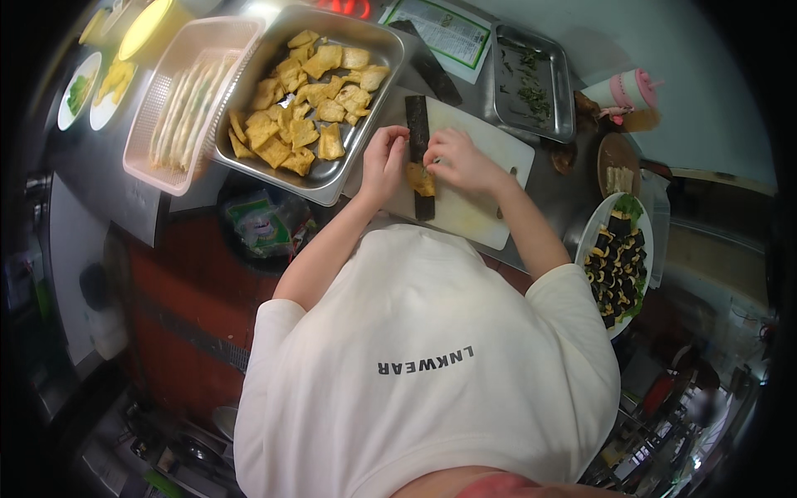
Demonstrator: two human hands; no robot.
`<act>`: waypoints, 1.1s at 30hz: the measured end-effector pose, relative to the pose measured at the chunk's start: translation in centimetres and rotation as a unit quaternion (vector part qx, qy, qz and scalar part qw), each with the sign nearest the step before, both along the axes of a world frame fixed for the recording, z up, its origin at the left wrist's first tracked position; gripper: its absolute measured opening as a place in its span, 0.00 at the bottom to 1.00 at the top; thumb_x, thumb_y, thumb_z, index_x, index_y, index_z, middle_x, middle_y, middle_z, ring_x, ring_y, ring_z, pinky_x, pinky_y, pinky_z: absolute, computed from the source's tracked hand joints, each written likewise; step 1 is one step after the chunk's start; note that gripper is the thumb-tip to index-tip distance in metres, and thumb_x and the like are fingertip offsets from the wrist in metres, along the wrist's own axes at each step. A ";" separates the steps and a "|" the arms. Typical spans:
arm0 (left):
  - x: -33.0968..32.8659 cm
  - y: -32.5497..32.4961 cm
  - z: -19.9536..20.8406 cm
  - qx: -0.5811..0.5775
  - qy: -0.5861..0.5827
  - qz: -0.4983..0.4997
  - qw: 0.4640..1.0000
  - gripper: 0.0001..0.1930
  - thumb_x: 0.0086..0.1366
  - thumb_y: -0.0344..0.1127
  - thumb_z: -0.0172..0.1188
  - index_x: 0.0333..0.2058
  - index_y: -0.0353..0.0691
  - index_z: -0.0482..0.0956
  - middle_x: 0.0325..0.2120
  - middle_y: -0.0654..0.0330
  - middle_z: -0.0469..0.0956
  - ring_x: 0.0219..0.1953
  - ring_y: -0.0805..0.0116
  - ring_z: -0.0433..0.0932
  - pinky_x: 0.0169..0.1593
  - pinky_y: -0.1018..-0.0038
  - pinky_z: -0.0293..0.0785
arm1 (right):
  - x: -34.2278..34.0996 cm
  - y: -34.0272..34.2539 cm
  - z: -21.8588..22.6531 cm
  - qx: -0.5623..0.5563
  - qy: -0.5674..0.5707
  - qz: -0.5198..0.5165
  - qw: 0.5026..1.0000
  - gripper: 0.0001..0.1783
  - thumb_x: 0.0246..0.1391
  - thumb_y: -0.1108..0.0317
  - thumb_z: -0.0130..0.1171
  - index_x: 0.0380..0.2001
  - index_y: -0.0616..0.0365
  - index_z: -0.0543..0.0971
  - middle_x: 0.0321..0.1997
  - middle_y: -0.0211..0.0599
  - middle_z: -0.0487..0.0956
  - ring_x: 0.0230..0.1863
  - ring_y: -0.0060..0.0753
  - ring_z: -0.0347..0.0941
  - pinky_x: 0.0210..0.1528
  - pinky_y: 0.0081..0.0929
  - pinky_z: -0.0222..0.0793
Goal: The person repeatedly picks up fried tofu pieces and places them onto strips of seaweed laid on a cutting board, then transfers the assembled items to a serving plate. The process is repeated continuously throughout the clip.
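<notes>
A dark strip of seaweed (pixel 418 119) lies lengthwise on the white cutting board (pixel 477 217). On its nearer part rests a yellow-brown piece of fried tofu (pixel 421 180). My left hand (pixel 385 164) is at the strip's left edge with its fingers curled together. From the right, my right hand (pixel 462 159) reaches over the strip, fingertips pinched just above the tofu piece. Whatever either hand may hold is hidden by the fingers. Left of the board, a deep steel tray (pixel 342 184) holds many similar tofu pieces (pixel 300 131).
More dark seaweed (pixel 427 66) lies beyond the board. A steel tray (pixel 568 100) with green leaves stands at the back right, near a pink-and-white cup (pixel 624 90). An oval plate (pixel 588 228) of dark rolls is at right. A pink basket (pixel 133 158) holds long pale rolls at left.
</notes>
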State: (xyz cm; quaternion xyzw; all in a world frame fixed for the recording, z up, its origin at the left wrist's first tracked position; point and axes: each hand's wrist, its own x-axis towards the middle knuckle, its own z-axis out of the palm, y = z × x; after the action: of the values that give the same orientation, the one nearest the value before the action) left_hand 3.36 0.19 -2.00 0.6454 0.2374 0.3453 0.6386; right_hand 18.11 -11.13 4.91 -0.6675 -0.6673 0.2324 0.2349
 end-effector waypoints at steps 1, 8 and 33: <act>-0.4 0.1 0.5 0.027 0.029 -0.002 0.999 0.07 0.65 0.27 0.51 0.39 0.33 0.76 0.34 0.53 0.76 0.35 0.64 0.76 0.40 0.74 0.72 | -0.7 0.0 -0.6 -0.003 0.000 -0.005 1.000 0.06 0.47 0.66 0.61 0.29 0.53 0.79 0.37 0.33 0.72 0.47 0.38 0.66 0.54 0.35 0.59; -3.6 -0.8 2.6 0.310 0.082 -0.092 0.943 0.10 0.54 0.27 0.64 0.37 0.38 0.81 0.32 0.57 0.79 0.33 0.58 0.76 0.37 0.69 0.75 | -3.2 -1.4 -2.7 0.056 0.017 -0.118 0.991 0.04 0.46 0.69 0.62 0.28 0.55 0.80 0.33 0.33 0.73 0.42 0.38 0.68 0.49 0.33 0.64; -3.9 -0.1 2.3 0.436 0.082 -0.214 0.870 0.19 0.45 0.20 0.61 0.39 0.38 0.82 0.32 0.59 0.78 0.36 0.60 0.75 0.43 0.70 0.75 | -4.2 -5.6 -1.3 0.048 0.155 -0.181 0.970 0.07 0.44 0.76 0.63 0.31 0.59 0.79 0.33 0.37 0.74 0.36 0.37 0.72 0.39 0.28 0.68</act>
State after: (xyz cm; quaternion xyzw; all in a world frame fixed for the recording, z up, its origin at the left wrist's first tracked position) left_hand -0.52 0.12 0.27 0.9192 -0.0294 0.2141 0.3291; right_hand 13.92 -16.77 3.65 -0.7212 -0.5012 0.2544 0.4049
